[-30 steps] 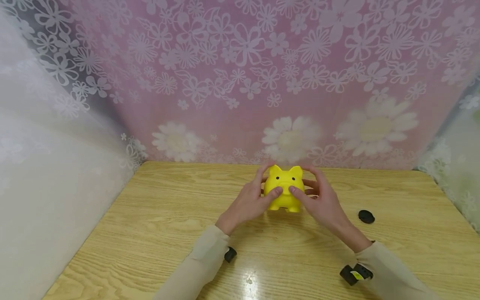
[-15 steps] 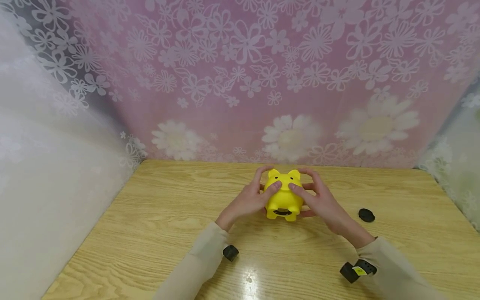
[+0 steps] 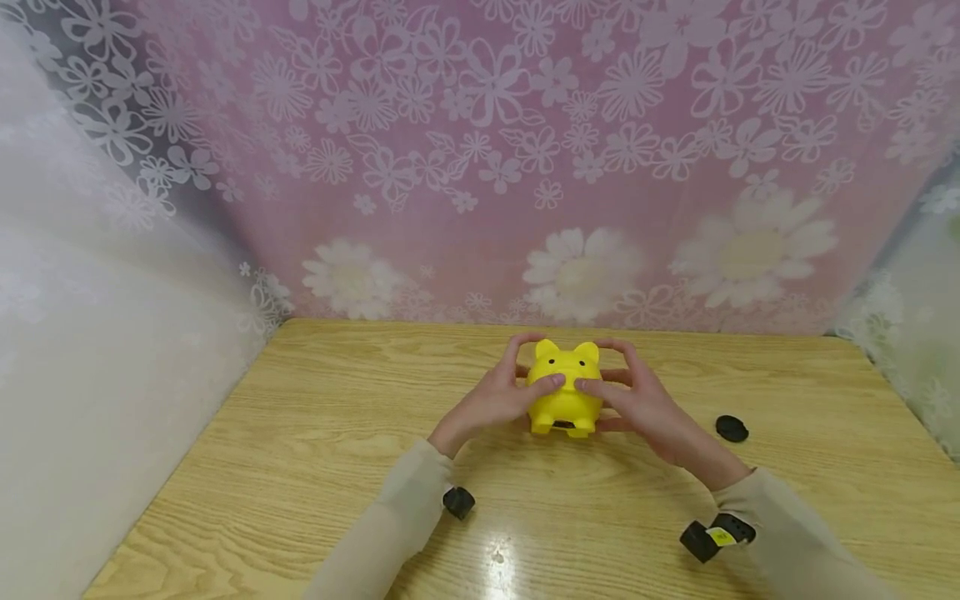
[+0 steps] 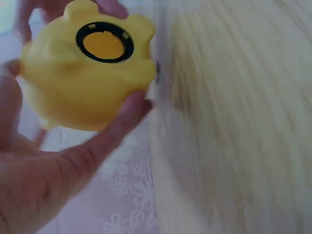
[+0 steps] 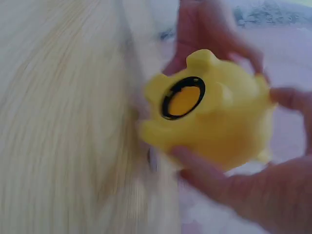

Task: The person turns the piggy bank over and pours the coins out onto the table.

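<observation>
Between both hands is a yellow piggy bank, its face toward me and its ears up in the head view. My left hand grips its left side, thumb across the snout. On the other side my right hand holds it the same way, the two thumbs close together. In the left wrist view the underside of the piggy bank shows a round hole with a black ring, uncovered. The right wrist view shows that open hole in the piggy bank as well, between its feet.
A round black cap lies on the wooden table to the right of the right hand. Black wrist cameras are strapped at both sleeves. A pink flowered curtain hangs behind the table's far edge, with pale cloth at both sides.
The piggy bank tipped back so its black-ringed underside showed, then tilted partly forward again. It sits slightly lower in the head view than a second ago. Both hands have kept their grip.
</observation>
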### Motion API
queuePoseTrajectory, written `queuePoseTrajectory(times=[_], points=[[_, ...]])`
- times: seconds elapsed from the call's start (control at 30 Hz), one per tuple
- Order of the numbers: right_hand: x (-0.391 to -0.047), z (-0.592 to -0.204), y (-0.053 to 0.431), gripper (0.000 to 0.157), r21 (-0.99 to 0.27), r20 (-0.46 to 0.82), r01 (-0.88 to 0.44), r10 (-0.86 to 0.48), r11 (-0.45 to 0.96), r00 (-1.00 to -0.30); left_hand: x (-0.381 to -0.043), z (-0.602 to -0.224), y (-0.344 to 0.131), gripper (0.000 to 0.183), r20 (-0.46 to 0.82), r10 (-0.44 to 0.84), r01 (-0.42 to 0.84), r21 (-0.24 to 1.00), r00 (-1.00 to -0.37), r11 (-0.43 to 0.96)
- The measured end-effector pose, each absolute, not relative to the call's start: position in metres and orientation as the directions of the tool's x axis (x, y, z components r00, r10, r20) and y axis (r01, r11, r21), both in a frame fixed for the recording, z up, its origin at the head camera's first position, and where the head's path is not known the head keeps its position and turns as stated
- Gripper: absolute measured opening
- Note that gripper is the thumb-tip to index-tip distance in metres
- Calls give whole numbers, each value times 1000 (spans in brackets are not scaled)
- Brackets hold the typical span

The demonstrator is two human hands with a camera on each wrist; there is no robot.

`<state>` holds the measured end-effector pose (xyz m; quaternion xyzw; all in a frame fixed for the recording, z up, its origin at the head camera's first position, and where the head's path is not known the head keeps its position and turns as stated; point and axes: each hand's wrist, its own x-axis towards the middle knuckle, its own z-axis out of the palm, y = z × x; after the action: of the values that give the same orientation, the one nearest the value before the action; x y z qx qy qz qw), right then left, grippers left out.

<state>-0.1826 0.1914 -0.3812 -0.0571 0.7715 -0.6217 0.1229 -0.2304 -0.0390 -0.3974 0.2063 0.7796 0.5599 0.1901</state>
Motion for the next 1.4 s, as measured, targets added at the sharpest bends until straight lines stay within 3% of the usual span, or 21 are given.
queuePoseTrajectory(times=[0.1,0.17,0.23,0.33,0.4,0.5,0.7,0.87,1.13,1.4], points=[[-182,-392,193,81,-923,232,-296,-258,247,-938,-231,-402,-41,76,197,563,381,895,-802,231],[-183,-400,194,77,-763,504,-576,-290,293,-814,-232,-402,-43,79,413,595,625,755,-689,200],[-187,-406,195,67,-550,710,-774,-311,314,-631,-234,-400,-44,79,580,606,809,554,-544,197],[-193,-409,193,56,-303,854,-900,-329,315,-402,-237,-395,-46,77,702,618,934,297,-354,198],[-196,-410,192,51,-201,894,-927,-328,317,-306,-237,-392,-46,74,723,624,955,218,-296,201],[-197,-409,191,45,-106,916,-933,-330,345,-227,-236,-389,-46,67,735,633,967,127,-242,222],[-193,-408,190,36,-49,924,-935,-340,352,-176,-234,-385,-46,59,745,642,950,-41,-179,311],[-193,-407,189,33,-41,925,-934,-340,355,-170,-233,-385,-46,62,749,641,942,-71,-166,327],[-193,-407,191,38,-71,905,-927,-366,367,-214,-234,-388,-46,65,757,621,963,38,-202,266],[-192,-406,192,62,-181,891,-906,-325,382,-316,-235,-389,-51,83,743,592,950,229,-311,212]])
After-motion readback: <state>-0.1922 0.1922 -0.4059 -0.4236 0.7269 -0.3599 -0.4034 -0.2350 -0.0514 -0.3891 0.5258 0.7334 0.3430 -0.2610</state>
